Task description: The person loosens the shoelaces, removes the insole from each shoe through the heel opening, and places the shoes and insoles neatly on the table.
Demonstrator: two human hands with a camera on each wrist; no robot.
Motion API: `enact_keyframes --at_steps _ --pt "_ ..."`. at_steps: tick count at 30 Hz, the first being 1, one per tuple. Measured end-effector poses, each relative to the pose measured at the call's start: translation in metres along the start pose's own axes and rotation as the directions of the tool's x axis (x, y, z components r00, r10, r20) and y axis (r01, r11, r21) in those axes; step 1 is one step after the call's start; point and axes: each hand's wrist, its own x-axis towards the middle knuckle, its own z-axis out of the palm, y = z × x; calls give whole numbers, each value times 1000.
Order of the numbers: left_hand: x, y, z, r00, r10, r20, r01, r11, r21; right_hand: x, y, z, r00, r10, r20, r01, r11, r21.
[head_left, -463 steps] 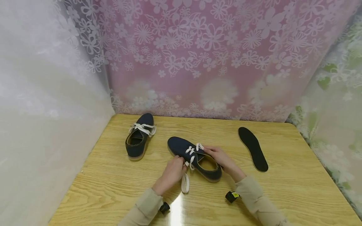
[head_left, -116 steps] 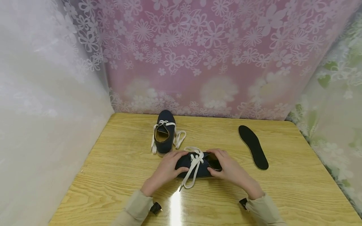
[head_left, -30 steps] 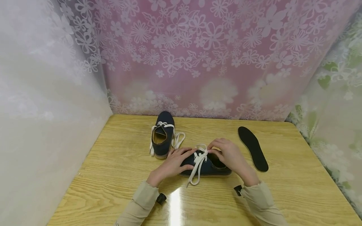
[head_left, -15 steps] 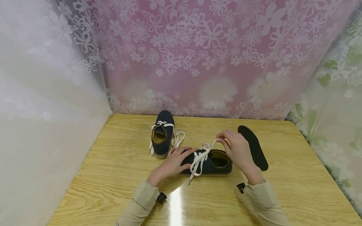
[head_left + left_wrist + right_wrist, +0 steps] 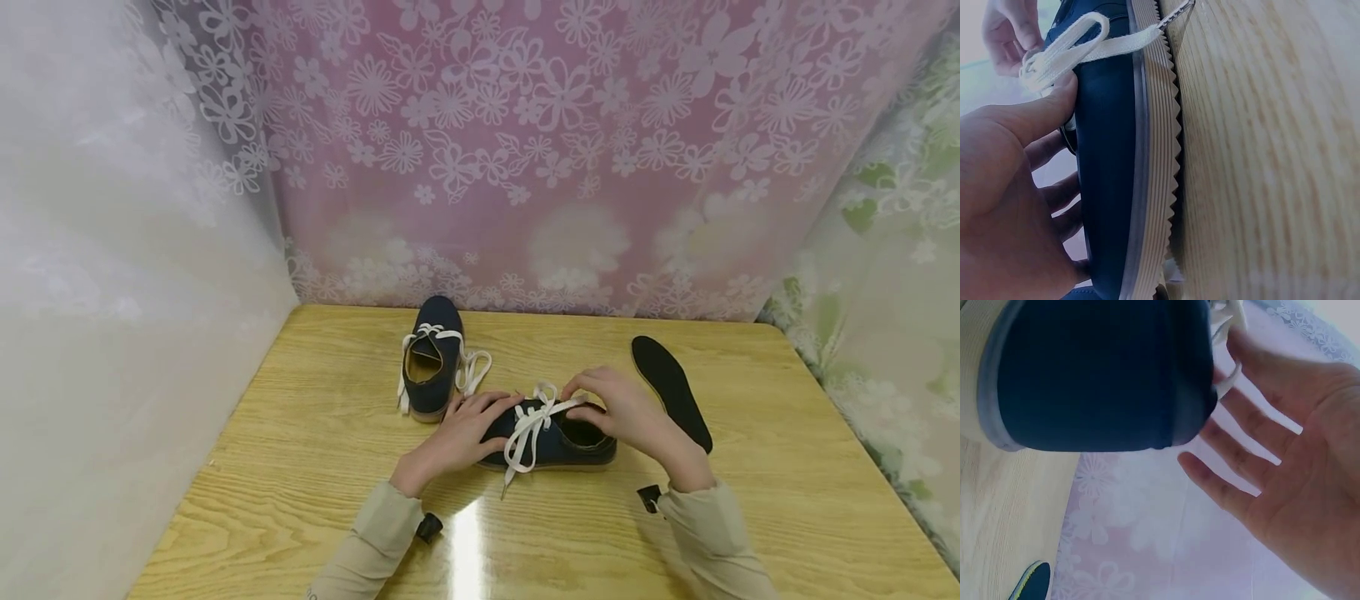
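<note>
A navy lace-up shoe (image 5: 577, 450) with a tan sole lies sideways on the table, toe to the left. My left hand (image 5: 457, 433) grips its front, thumb on the near side and fingers over the far side. Its white shoelace (image 5: 531, 423) is tangled in loops over the tongue, one tipped end hanging down the near side. At the shoe's opening is my right hand (image 5: 626, 412), its thumb and fingers parted around the lace strand that runs right from the knot. In the right wrist view the fingers (image 5: 1229, 453) are spread behind the shoe's heel.
A second navy shoe (image 5: 431, 396) stands behind my left hand, toe away, its laces loose at both sides and its inside tan. To the right lies a black insole (image 5: 671, 387). Curtains hang behind the wooden table (image 5: 337, 358) and at both sides.
Since the oldest frame, the shoes have traded places; the tan-lined one now stands at the back. Lately my right hand drew a lace strand up rightward, then lowered and spread its fingers.
</note>
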Motion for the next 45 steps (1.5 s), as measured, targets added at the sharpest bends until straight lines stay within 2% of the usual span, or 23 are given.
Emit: enact_keyframes --at_steps 4,9,13,16,20,24,27,30,32,35,38,41,45 --pt "-1 -2 3 1000 8 -2 -8 1000 -1 0 -5 7 1000 -18 4 18 1000 17" --pt "-3 -2 3 1000 15 -2 -15 1000 -20 3 -11 16 995 -62 -82 64 998 17" --pt "-3 -3 3 1000 10 -3 -10 1000 -21 7 -10 17 977 -131 -166 128 991 -32" --pt "-2 -2 3 1000 10 -7 -10 1000 -21 8 -9 13 957 -181 -229 161 982 -103" --pt "-2 -2 2 1000 18 -16 -18 1000 -22 6 -5 3 923 -173 -344 109 974 -198" --pt "-1 -1 1 1000 18 -10 -19 999 -34 4 0 -5 890 -114 -441 18 976 -217" --pt "0 -1 1 1000 9 5 -9 999 -48 2 4 -7 883 -66 -465 -45 974 -224" --pt "0 -1 0 1000 3 12 -2 999 -49 0 7 -7 895 -1 -447 -109 970 -219" --pt "0 -1 1 1000 2 8 -2 999 -41 -1 9 -6 919 56 -390 -139 972 -188" --pt "0 -1 2 1000 0 3 0 1000 -27 -2 9 -5 961 146 -233 -174 979 -104" --pt "0 -2 3 1000 -3 -3 2 1000 -24 -3 8 -3 981 186 -57 -188 982 -28" --pt "0 -2 3 1000 -6 -2 6 1000 -27 -2 7 1 991 130 28 -130 992 -3" --pt "0 -1 2 1000 -10 3 10 1000 -29 2 2 7 1000 -5 8 5 1000 15"
